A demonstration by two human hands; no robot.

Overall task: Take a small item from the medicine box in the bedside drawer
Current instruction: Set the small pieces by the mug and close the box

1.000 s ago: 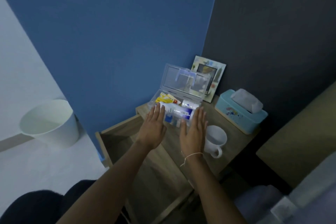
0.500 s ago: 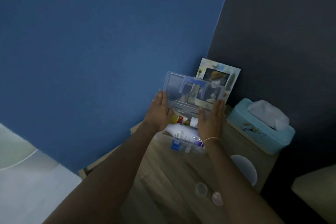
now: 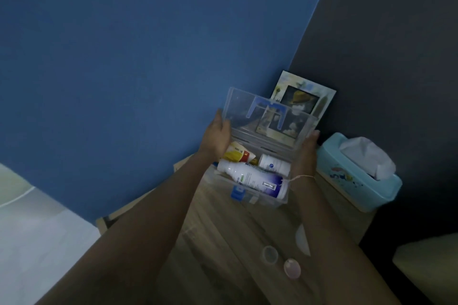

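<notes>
A clear plastic medicine box (image 3: 262, 199) stands on the wooden bedside table (image 3: 223, 242), its lid (image 3: 250, 116) with a blue handle raised upright. Inside lie a white bottle with a purple label (image 3: 252, 178), a yellow packet (image 3: 238, 155) and a small white bottle (image 3: 273, 164). My left hand (image 3: 216, 136) grips the lid's left edge. My right hand (image 3: 306, 153) grips the lid's right edge. A corner of the open drawer (image 3: 102, 224) shows at lower left; its inside is hidden by my left arm.
A teal tissue box (image 3: 357, 181) sits right of the medicine box, and a picture frame (image 3: 306, 96) leans in the wall corner behind it. A white mug (image 3: 301, 239) peeks out beside my right forearm. A white bin (image 3: 12, 189) is at far left, bedding (image 3: 426, 262) at lower right.
My hands left the table in front of the box and took the raised lid by its two sides. The view has moved closer to the box.
</notes>
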